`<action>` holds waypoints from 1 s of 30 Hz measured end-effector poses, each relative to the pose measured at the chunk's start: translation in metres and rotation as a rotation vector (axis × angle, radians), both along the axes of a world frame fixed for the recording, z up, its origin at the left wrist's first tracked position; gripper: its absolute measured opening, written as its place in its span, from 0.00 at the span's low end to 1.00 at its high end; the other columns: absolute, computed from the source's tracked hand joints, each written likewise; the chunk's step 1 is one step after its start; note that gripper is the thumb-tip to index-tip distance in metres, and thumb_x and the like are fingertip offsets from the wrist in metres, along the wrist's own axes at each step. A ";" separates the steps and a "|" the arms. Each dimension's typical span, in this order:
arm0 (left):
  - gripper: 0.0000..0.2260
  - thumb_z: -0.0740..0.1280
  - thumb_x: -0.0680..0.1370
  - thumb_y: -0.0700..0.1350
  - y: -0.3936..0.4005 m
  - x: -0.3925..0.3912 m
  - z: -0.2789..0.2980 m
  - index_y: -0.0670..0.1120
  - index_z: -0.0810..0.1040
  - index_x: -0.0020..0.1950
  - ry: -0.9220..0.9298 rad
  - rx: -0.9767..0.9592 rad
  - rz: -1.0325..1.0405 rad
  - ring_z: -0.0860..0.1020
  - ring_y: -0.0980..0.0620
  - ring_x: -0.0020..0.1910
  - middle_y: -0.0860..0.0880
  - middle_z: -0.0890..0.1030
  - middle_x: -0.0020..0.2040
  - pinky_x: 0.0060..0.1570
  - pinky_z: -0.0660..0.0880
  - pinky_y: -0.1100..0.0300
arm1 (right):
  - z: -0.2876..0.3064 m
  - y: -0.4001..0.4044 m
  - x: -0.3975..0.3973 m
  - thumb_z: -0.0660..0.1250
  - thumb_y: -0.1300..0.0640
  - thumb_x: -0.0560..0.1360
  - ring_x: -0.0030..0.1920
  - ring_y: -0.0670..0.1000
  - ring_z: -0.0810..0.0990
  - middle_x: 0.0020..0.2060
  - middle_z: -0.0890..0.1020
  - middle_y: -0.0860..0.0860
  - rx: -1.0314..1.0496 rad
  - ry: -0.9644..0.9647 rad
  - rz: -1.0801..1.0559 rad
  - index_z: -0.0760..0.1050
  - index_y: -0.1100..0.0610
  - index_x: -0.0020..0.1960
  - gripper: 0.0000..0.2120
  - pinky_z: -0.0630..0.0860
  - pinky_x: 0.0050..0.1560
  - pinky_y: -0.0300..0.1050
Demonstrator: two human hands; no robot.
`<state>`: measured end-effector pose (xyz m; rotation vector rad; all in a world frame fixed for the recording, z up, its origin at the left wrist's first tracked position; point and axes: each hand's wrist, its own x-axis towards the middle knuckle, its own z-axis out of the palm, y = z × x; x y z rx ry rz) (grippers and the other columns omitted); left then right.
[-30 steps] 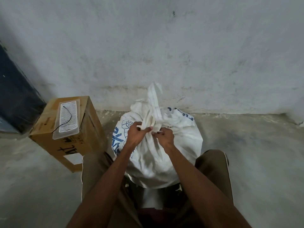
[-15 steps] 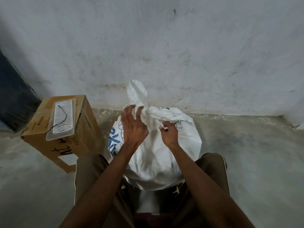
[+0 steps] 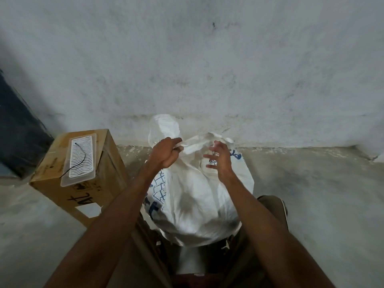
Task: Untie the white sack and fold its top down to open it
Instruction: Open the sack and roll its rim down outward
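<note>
Left hand (image 3: 166, 152) pinches the sack (image 3: 197, 196) top's twisted strip; right hand (image 3: 218, 161), fingers spread, hovers beside: the strip should be drawn out steadily, the neck braced.

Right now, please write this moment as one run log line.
left hand: grips sack top | right hand: open, at sack mouth | top: not folded down

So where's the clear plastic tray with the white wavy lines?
In the head view, the clear plastic tray lies on top of the brown cardboard box, left of the white sack.
</note>
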<state>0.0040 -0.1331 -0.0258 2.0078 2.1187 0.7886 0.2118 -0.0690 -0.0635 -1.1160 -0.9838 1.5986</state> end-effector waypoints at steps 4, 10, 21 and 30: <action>0.06 0.64 0.77 0.50 -0.007 0.014 0.033 0.55 0.78 0.51 -0.071 -0.027 -0.040 0.79 0.47 0.50 0.54 0.83 0.45 0.50 0.74 0.51 | 0.059 0.018 -0.022 0.64 0.34 0.77 0.46 0.57 0.87 0.48 0.86 0.55 -0.043 0.028 -0.057 0.80 0.56 0.57 0.27 0.85 0.44 0.56; 0.13 0.64 0.76 0.49 -0.010 0.044 0.076 0.59 0.81 0.57 -0.279 -0.205 -0.210 0.79 0.52 0.43 0.51 0.83 0.43 0.49 0.77 0.50 | 0.115 0.026 -0.035 0.59 0.54 0.81 0.53 0.58 0.81 0.49 0.80 0.54 0.036 -0.279 -0.162 0.77 0.59 0.56 0.12 0.79 0.44 0.47; 0.17 0.66 0.74 0.44 0.020 0.052 0.111 0.47 0.70 0.62 -0.388 0.119 0.107 0.80 0.46 0.44 0.44 0.82 0.45 0.45 0.76 0.54 | 0.182 0.001 0.013 0.70 0.65 0.67 0.45 0.55 0.81 0.44 0.83 0.52 0.229 -0.442 0.119 0.82 0.62 0.45 0.07 0.75 0.42 0.44; 0.29 0.70 0.70 0.54 0.050 0.041 0.086 0.45 0.67 0.66 0.250 -0.325 0.432 0.70 0.37 0.61 0.40 0.76 0.60 0.52 0.66 0.48 | 0.195 0.026 0.054 0.58 0.53 0.75 0.60 0.63 0.77 0.63 0.75 0.58 0.290 -1.190 -0.134 0.71 0.59 0.62 0.18 0.72 0.60 0.51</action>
